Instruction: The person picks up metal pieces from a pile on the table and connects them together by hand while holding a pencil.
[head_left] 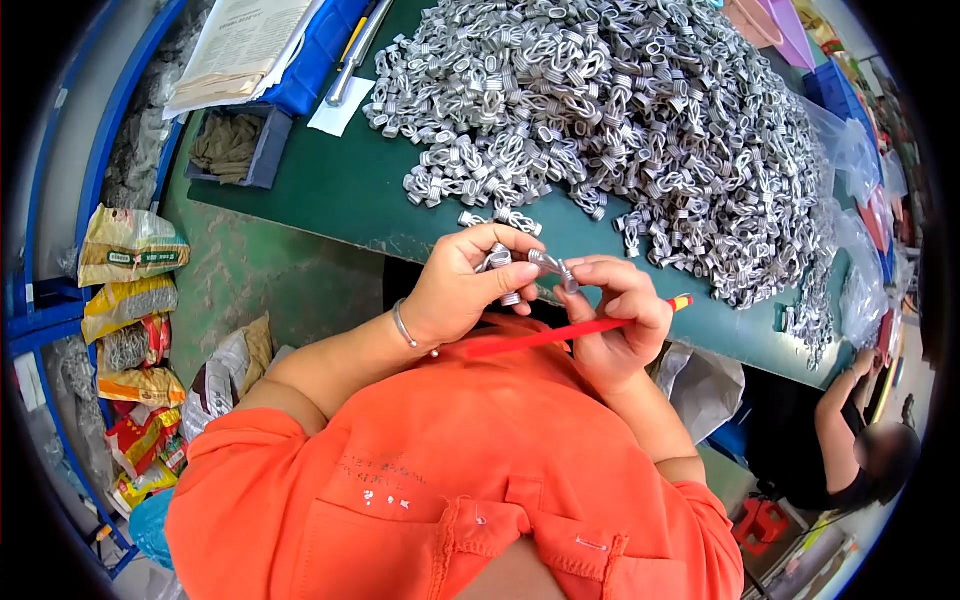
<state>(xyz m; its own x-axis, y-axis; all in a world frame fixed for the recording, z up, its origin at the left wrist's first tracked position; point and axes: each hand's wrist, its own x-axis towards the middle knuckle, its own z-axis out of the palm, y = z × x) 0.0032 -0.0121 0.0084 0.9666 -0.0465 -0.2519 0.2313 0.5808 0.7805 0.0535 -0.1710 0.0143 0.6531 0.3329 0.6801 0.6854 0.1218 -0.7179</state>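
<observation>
We record the desk [330,190] as dark green, carrying a heap of silver-grey metal loops [640,110]. The two coiled pieces [525,265] held at the hands are the same silver-grey. The stick [570,333] is red with a yellow band near its tip. The shirt [440,470] is orange with small white specks. The bin [325,45] is blue; the bracelet [402,325] is silver.

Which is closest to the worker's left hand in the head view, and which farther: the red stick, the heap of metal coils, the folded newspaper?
1. Red stick, just right of the left hand, held in the right hand.
2. Heap of metal coils, above on the green table.
3. Folded newspaper, far upper left.
</observation>
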